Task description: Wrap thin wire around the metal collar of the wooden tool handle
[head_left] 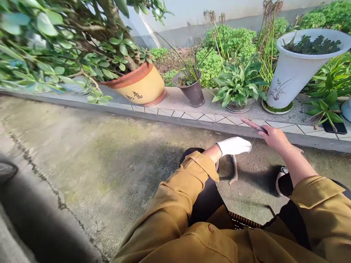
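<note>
My left hand [235,146] wears a white glove and is closed, palm side hidden. What it grips, if anything, does not show. A bent brown stick [235,171] shows just below it; I cannot tell whether the glove holds it or it lies on the ground. A faint thin strand seems to rise by the gloved fingertips. My bare right hand [275,138] is wrapped round a reddish-brown stick-like piece [250,124] with a dark band near the fingers. Its tip points left, toward the tiled ledge. The two hands are apart.
Along the tiled ledge [208,117] stand a yellow pot [145,86], a small brown pot [193,93], a leafy potted plant [240,82] and a tall white planter [287,75]. A dark phone [335,126] lies at right. Cracked concrete [95,157] spreads left.
</note>
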`<state>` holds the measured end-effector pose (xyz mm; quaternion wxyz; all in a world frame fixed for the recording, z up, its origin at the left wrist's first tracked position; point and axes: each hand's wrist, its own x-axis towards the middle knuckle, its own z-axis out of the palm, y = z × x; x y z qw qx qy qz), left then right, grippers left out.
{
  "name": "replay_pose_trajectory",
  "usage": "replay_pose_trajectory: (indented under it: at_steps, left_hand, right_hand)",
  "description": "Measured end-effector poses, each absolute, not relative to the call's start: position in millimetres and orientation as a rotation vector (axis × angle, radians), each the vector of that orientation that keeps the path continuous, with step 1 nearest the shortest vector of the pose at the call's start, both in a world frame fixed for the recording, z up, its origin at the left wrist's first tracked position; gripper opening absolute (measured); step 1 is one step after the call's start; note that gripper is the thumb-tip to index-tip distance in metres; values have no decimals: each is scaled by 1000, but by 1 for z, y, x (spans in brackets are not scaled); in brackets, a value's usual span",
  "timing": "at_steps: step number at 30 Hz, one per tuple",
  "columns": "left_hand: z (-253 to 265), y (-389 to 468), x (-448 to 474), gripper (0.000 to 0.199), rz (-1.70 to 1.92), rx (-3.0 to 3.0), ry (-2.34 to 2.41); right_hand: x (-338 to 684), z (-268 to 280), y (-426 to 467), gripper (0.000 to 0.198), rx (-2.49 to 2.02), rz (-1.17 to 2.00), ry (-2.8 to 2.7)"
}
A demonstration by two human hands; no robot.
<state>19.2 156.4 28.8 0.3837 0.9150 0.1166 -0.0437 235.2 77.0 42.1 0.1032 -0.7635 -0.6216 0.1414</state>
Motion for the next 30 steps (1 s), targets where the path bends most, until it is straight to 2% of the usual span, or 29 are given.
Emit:
replay_pose_trajectory:
  at_steps: [4,8,12,14,15,18,22,25,28,30]
  left_hand:
    - [40,155,12,34,-107,2570,356]
    - [41,161,8,29,30,2560,386]
    - [34,170,6,21,102,2285,367]
    - [30,172,5,19,116,2088,383]
    - [30,172,6,20,123,2008,410]
    - [31,166,8,24,64,1932,498]
    - [39,151,10,20,-61,2001,490]
    - [43,140,5,17,-37,2028,495]
    - [48,135,-2,22,15,2052,523]
    - [51,134,-5,23,44,2059,533]
  right_hand:
    - [240,35,71,42,-2404,426,-1993]
    - [227,38,62,32,-2396,707,-2251]
    - [214,56,47,24,-1633,1439,-2418]
    - [216,67,41,33,-1332,1699,-2220]
    - [220,71,39,39,-1299,1711,-2065]
    - [239,73,41,49,-1477,1371,-1558]
    - [260,56,52,40,-1811,977,-1290]
    - [263,47,56,35,-2173,760,-1472]
    - [257,44,57,42,-2425,526,-1772]
    - [252,44,56,43,-2489,525,-1940]
